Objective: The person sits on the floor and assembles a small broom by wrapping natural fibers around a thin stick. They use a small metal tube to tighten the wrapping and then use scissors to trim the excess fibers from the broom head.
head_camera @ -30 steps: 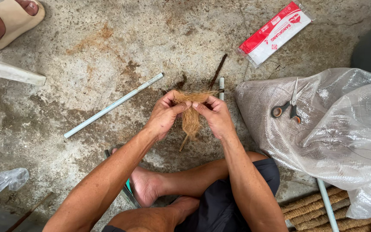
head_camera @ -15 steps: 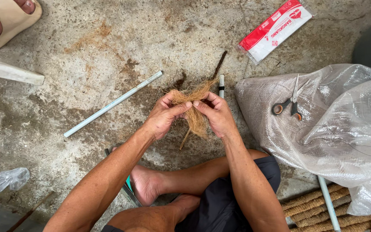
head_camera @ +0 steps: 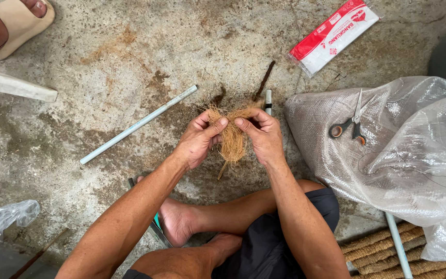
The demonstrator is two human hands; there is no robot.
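Observation:
A tuft of brown coconut fibre (head_camera: 232, 138) hangs between my two hands over the concrete floor. My left hand (head_camera: 200, 140) grips its left side with thumb and fingers pinched on the top. On the right side my right hand (head_camera: 262, 135) holds the same tuft, thumb pressed against the fibres. Loose strands spread above the fingers and the bunch tapers downward. I sit cross-legged, one bare foot (head_camera: 177, 223) under my forearms.
A thin white pipe (head_camera: 138, 124) lies on the floor at left. Scissors (head_camera: 351, 121) rest on a clear plastic sack (head_camera: 403, 160) at right. A red and white packet (head_camera: 333, 35) lies beyond it. Another person's sandalled foot (head_camera: 16, 23) is top left. Coir ropes (head_camera: 388, 256) lie bottom right.
The fibre tuft has been pulled and reshaped between the hands; its top strands now fan out more. Both hands stay in nearly the same place.

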